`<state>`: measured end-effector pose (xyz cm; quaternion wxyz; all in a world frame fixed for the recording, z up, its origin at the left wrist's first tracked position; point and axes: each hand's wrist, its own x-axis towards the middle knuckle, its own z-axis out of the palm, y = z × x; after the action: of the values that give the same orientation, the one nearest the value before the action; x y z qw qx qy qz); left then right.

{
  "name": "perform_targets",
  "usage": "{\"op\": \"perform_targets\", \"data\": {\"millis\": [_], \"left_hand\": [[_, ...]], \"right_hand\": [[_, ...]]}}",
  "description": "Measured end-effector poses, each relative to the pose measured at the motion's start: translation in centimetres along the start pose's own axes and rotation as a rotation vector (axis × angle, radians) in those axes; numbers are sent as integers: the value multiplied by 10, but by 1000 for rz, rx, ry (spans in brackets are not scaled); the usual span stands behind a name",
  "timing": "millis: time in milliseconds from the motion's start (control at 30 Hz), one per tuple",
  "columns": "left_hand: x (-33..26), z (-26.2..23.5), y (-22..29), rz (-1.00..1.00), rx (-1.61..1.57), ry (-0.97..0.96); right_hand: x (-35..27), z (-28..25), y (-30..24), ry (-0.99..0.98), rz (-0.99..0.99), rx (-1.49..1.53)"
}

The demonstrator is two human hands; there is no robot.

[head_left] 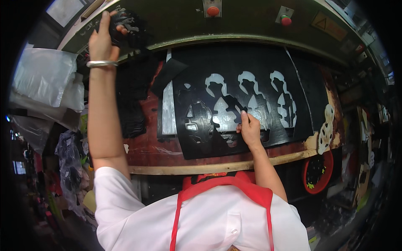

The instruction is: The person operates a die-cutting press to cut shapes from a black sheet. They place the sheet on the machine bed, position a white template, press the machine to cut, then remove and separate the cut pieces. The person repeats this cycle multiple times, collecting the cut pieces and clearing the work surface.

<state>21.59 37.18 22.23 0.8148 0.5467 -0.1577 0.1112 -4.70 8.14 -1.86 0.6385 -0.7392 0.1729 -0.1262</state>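
Observation:
A black sheet [234, 54] lies on the worktable, with several shaped openings cut through it and a pale surface showing in them. My right hand [251, 130] is closed over its middle, pinching a dark cut-out piece [238, 109] between thumb and fingers. Far off at the upper left, my left hand [103, 45] reaches out with its fingers around a bunch of black cut pieces [130, 28]. The lower part of that bunch merges with dark material, so its edges cannot be told apart. Beneath it sits a dark heap [130, 104].
A green machine beam [251, 25] with a red button [212, 11] and another button [286, 20] spans the back. A pale template with holes [326, 129] rests at the table's right end. Below it stands a red basin [329, 178] of scraps. Plastic bags [46, 79] hang left.

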Motion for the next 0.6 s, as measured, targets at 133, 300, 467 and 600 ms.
{"op": "perform_targets", "data": {"millis": [133,300,467,600], "left_hand": [[-34,12,9,-34,346,-213],[-191,26,-74,267,777,-646],[-295,7,-131,279,814,-887],[-296,-7,-134,381,861,-969]], "right_hand": [[-28,4,-24,-310,-26,-364],[-29,11,-25,-440,174,-228],[-11,6,-12,-765,166,-198],[2,15,-13,-858,490,374]]}}
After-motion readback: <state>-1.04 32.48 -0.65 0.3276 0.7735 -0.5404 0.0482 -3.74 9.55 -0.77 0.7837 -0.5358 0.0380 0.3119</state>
